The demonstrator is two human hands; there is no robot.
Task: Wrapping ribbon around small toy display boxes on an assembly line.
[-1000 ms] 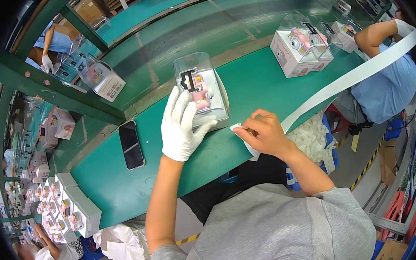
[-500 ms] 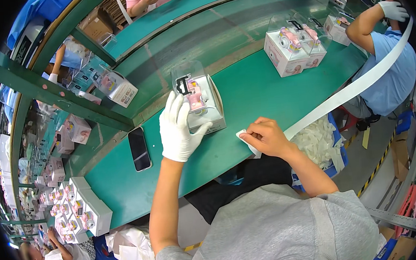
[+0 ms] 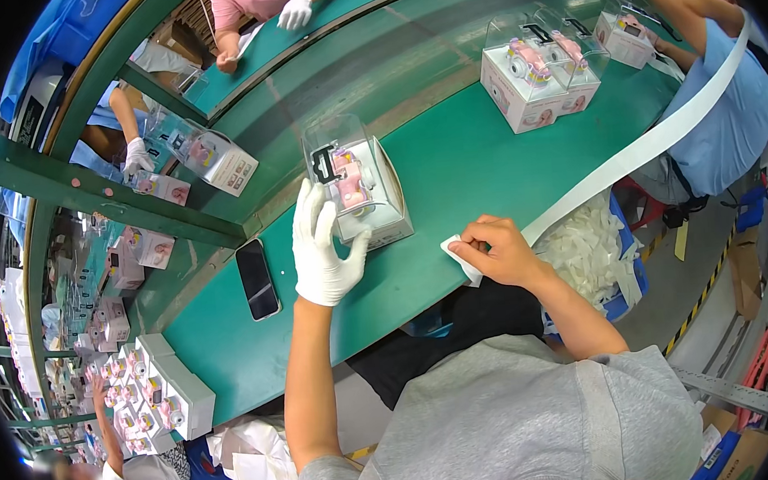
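My left hand (image 3: 323, 258), in a white glove, lies against the near left side of a boxed toy (image 3: 352, 186). Its fingers are stretched and its thumb is apart, by the box's front corner. The toy is pink, white and purple, under a clear cover with a black tab, on a white box base (image 3: 391, 228). Bare and closed, my right hand (image 3: 498, 251) pinches a small folded white wipe (image 3: 465, 261) at the table's near edge. Whether it is cloth or paper I cannot tell.
Left of my gloved hand lies a black phone (image 3: 258, 280) on the green table (image 3: 434, 191). Two boxed toys (image 3: 540, 79) stand far right. A long white band (image 3: 630, 156) runs above a blue basket of white scraps (image 3: 586, 256). Co-workers sit around, one in blue (image 3: 721, 114).
The view has shifted slightly. My left hand has slid a little down the cover's side. My right hand keeps its pinch on the wipe. Nearby co-workers have moved their arms.
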